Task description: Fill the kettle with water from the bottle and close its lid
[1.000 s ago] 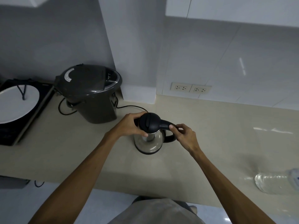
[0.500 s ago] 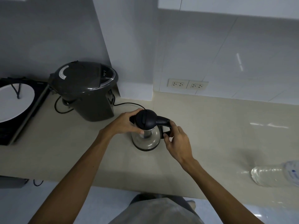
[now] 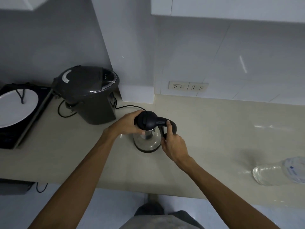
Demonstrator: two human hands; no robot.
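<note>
1. Steadying the kettle (image 3: 146, 139) at mid-frame on the tabletop (image 3: 222, 129), left hand (image 3: 127, 123) cups its lid (image 3: 146, 120).
2. Right hand (image 3: 173, 142) closes its grip round the handle (image 3: 171, 125); thumb the catch gently.
3. Bottle (image 3: 280, 171) waits lower right.

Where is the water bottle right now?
The water bottle lies on its side at the head view's far right, on the counter, apart from kettle and hands.
</note>
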